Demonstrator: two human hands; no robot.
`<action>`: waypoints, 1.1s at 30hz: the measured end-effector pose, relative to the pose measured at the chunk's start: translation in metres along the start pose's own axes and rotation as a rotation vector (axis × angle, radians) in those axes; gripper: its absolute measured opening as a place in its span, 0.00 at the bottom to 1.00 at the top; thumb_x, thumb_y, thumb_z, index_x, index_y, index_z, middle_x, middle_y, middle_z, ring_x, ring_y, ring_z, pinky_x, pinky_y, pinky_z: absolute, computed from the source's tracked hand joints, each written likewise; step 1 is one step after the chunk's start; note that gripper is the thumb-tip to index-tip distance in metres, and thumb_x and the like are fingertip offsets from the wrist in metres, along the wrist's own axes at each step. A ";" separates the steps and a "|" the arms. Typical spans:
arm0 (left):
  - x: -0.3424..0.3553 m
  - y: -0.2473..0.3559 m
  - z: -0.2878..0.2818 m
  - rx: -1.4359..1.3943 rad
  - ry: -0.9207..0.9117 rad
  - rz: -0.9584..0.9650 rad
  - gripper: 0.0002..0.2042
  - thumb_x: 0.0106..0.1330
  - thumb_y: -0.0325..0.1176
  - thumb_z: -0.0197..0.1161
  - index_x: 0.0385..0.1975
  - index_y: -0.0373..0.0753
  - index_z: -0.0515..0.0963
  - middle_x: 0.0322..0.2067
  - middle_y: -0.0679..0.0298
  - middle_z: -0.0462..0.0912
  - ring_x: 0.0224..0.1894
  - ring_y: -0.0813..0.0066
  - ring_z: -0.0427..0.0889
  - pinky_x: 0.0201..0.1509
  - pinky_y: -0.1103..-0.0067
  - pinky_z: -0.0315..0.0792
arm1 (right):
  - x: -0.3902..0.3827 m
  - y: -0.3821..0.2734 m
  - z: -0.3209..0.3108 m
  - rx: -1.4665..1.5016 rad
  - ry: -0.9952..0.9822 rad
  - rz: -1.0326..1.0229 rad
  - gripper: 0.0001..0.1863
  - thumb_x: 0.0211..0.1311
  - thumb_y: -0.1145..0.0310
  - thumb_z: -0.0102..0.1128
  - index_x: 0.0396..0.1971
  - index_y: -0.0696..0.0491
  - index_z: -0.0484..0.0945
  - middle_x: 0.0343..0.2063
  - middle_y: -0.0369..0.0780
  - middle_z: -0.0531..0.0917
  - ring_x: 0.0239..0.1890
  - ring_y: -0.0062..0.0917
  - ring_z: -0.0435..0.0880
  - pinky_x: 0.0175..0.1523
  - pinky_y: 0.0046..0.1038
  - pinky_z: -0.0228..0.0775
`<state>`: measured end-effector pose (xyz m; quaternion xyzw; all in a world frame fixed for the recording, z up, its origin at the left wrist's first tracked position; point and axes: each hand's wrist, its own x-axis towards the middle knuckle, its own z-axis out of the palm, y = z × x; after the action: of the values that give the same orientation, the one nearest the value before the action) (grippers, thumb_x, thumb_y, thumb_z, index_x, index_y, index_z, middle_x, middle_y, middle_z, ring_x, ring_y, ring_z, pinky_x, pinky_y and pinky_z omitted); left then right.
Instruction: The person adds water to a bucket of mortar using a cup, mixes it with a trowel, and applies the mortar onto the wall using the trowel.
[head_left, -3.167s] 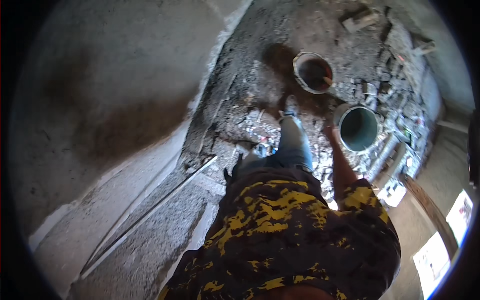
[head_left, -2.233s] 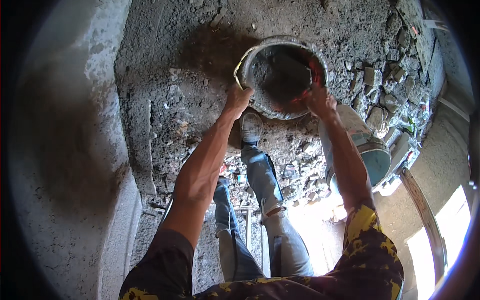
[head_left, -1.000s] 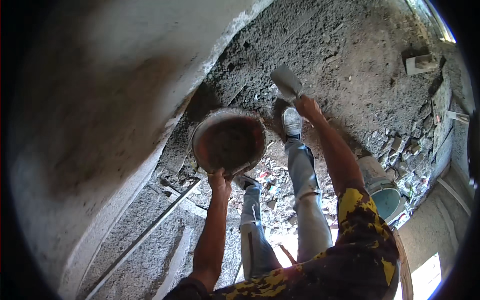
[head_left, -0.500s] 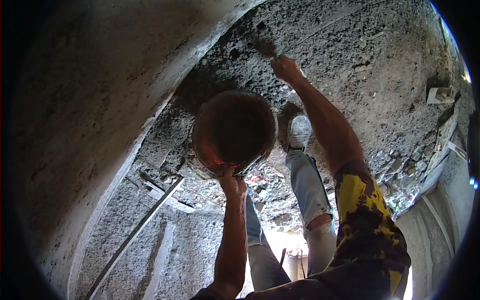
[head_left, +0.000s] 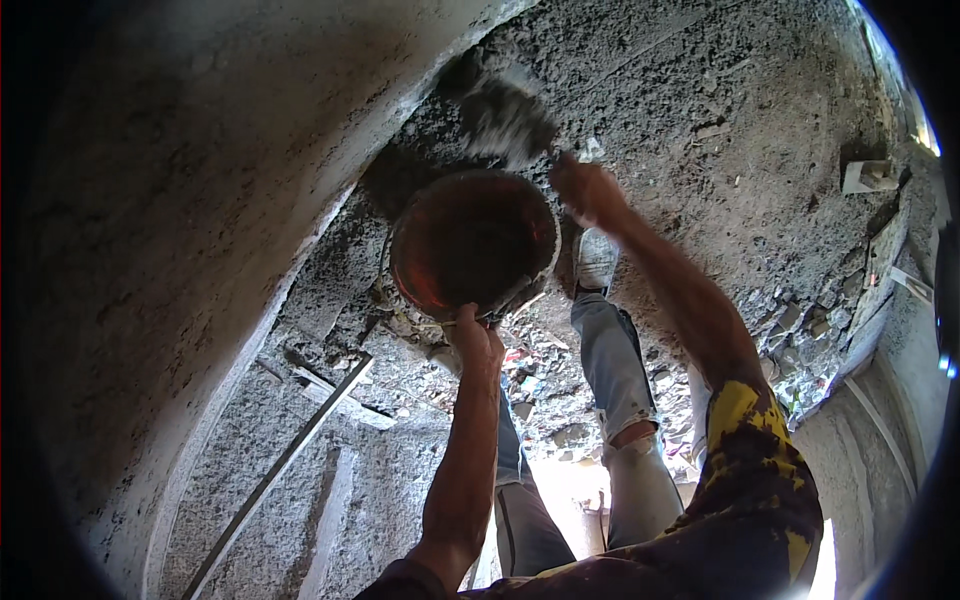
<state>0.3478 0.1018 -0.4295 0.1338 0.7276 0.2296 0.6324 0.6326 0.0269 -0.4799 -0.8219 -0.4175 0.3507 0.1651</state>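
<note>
Now the right grip (head_left: 588, 192), around a trowel (head_left: 510, 122), is nearer the bucket (head_left: 416, 276) the left grip (head_left: 479, 340) holds.

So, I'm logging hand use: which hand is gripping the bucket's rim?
The left hand, on the near edge of the bucket. The right hand is apart from it, holding a motion-blurred tool.

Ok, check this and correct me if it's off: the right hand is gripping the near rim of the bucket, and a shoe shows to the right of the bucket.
Not quite: the hand is wrong. The head view shows the left hand gripping the near rim of the bucket. A shoe does show to the right of the bucket.
</note>
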 end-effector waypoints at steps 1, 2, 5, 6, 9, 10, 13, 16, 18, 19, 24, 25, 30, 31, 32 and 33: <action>-0.001 0.005 0.000 -0.001 0.024 0.024 0.11 0.53 0.23 0.56 0.38 0.38 0.72 0.36 0.62 0.76 0.40 0.69 0.76 0.47 0.70 0.72 | -0.010 -0.045 -0.026 0.186 -0.192 0.306 0.12 0.65 0.66 0.45 0.41 0.58 0.68 0.21 0.43 0.80 0.18 0.32 0.80 0.18 0.30 0.72; -0.005 0.006 0.006 -0.004 0.011 0.018 0.11 0.53 0.23 0.56 0.38 0.38 0.72 0.36 0.62 0.76 0.40 0.69 0.76 0.47 0.70 0.72 | -0.030 -0.052 -0.027 -0.052 -0.153 0.043 0.13 0.66 0.66 0.44 0.44 0.59 0.67 0.23 0.46 0.80 0.20 0.34 0.81 0.20 0.33 0.74; -0.008 0.012 0.011 0.033 0.050 0.004 0.13 0.52 0.22 0.56 0.39 0.38 0.72 0.38 0.61 0.76 0.42 0.68 0.76 0.49 0.69 0.73 | -0.027 -0.040 -0.031 0.035 -0.084 0.128 0.13 0.66 0.66 0.44 0.46 0.56 0.67 0.24 0.44 0.79 0.22 0.32 0.81 0.19 0.34 0.73; -0.005 0.018 0.002 0.037 0.061 0.021 0.13 0.52 0.22 0.56 0.39 0.38 0.72 0.38 0.61 0.76 0.42 0.68 0.76 0.49 0.69 0.73 | -0.006 -0.024 -0.014 -0.041 -0.068 0.256 0.12 0.65 0.67 0.44 0.45 0.54 0.68 0.24 0.42 0.78 0.20 0.29 0.79 0.17 0.33 0.71; 0.001 0.014 0.005 -0.043 -0.003 -0.099 0.11 0.54 0.22 0.56 0.38 0.37 0.73 0.39 0.60 0.78 0.43 0.66 0.78 0.51 0.69 0.73 | 0.036 0.143 -0.024 -0.902 0.305 0.316 0.12 0.66 0.66 0.44 0.43 0.56 0.71 0.25 0.40 0.77 0.22 0.24 0.76 0.22 0.31 0.71; -0.007 0.006 0.012 -0.052 -0.024 -0.139 0.11 0.54 0.22 0.56 0.38 0.37 0.73 0.39 0.60 0.78 0.43 0.66 0.78 0.51 0.69 0.73 | 0.034 0.210 -0.046 -1.212 0.474 0.368 0.12 0.66 0.66 0.44 0.42 0.56 0.72 0.25 0.40 0.77 0.23 0.22 0.75 0.24 0.30 0.71; 0.001 0.018 -0.015 -0.036 -0.115 -0.096 0.11 0.55 0.22 0.57 0.39 0.34 0.74 0.38 0.61 0.78 0.40 0.68 0.78 0.49 0.72 0.73 | 0.084 0.221 -0.054 -0.546 0.438 0.496 0.13 0.67 0.65 0.43 0.41 0.59 0.72 0.27 0.40 0.77 0.20 0.19 0.74 0.24 0.30 0.71; 0.008 0.028 -0.033 -0.025 0.011 0.042 0.11 0.54 0.22 0.58 0.38 0.34 0.74 0.37 0.62 0.78 0.39 0.70 0.78 0.47 0.74 0.73 | 0.139 0.130 -0.008 -0.733 0.112 0.223 0.16 0.68 0.64 0.43 0.43 0.64 0.69 0.26 0.42 0.78 0.17 0.19 0.73 0.18 0.25 0.67; -0.002 0.006 -0.008 -0.049 0.004 -0.024 0.12 0.52 0.21 0.58 0.38 0.35 0.74 0.37 0.64 0.78 0.39 0.72 0.77 0.45 0.76 0.73 | 0.139 0.151 0.006 -0.463 0.112 0.345 0.14 0.68 0.63 0.40 0.38 0.55 0.72 0.26 0.41 0.76 0.19 0.19 0.72 0.16 0.23 0.68; 0.003 0.018 -0.022 -0.022 0.040 0.010 0.13 0.52 0.21 0.58 0.38 0.35 0.74 0.37 0.64 0.78 0.39 0.73 0.77 0.44 0.77 0.73 | 0.146 0.100 0.017 0.100 0.081 0.626 0.18 0.69 0.57 0.36 0.42 0.54 0.71 0.25 0.40 0.76 0.19 0.21 0.73 0.20 0.26 0.71; 0.019 -0.002 -0.005 -0.041 0.012 -0.006 0.13 0.51 0.21 0.57 0.39 0.35 0.73 0.37 0.64 0.78 0.38 0.72 0.77 0.44 0.78 0.73 | 0.119 0.092 0.048 -0.070 0.150 0.506 0.18 0.66 0.57 0.38 0.42 0.52 0.74 0.37 0.46 0.78 0.38 0.32 0.81 0.32 0.33 0.76; 0.020 -0.002 -0.004 -0.039 0.043 -0.004 0.11 0.52 0.21 0.57 0.37 0.34 0.74 0.37 0.61 0.79 0.39 0.69 0.78 0.47 0.75 0.74 | 0.113 0.079 0.050 -0.052 0.218 0.507 0.18 0.66 0.57 0.39 0.41 0.51 0.75 0.36 0.46 0.78 0.37 0.33 0.82 0.31 0.33 0.75; 0.026 0.004 -0.011 -0.048 0.063 -0.032 0.08 0.54 0.21 0.54 0.35 0.33 0.73 0.36 0.58 0.79 0.40 0.63 0.79 0.51 0.68 0.74 | 0.071 0.052 0.034 -0.084 0.134 0.278 0.06 0.57 0.65 0.50 0.26 0.47 0.76 0.29 0.40 0.77 0.36 0.30 0.78 0.25 0.32 0.71; 0.031 0.008 -0.014 -0.033 0.066 -0.031 0.10 0.55 0.22 0.53 0.37 0.32 0.73 0.39 0.56 0.78 0.41 0.63 0.79 0.52 0.67 0.74 | 0.058 0.041 0.039 -0.167 0.213 0.157 0.03 0.55 0.67 0.51 0.27 0.47 0.75 0.27 0.39 0.75 0.34 0.28 0.76 0.22 0.31 0.70; 0.031 0.004 -0.011 -0.033 0.058 -0.045 0.10 0.55 0.22 0.53 0.37 0.32 0.73 0.39 0.56 0.78 0.41 0.63 0.79 0.52 0.67 0.74 | 0.038 0.038 0.039 -0.281 0.299 0.055 0.02 0.54 0.69 0.52 0.27 0.47 0.73 0.25 0.37 0.74 0.33 0.25 0.75 0.18 0.30 0.68; 0.029 -0.004 -0.005 -0.042 0.039 -0.043 0.11 0.55 0.22 0.53 0.39 0.31 0.73 0.40 0.56 0.78 0.42 0.63 0.79 0.53 0.67 0.74 | 0.018 0.045 0.043 -0.497 0.343 -0.064 0.02 0.55 0.68 0.52 0.28 0.48 0.73 0.24 0.37 0.73 0.30 0.24 0.75 0.15 0.28 0.66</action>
<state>0.3389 0.1119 -0.4564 0.1002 0.7374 0.2339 0.6256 0.6347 0.0139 -0.5435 -0.8707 -0.4824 0.0883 0.0381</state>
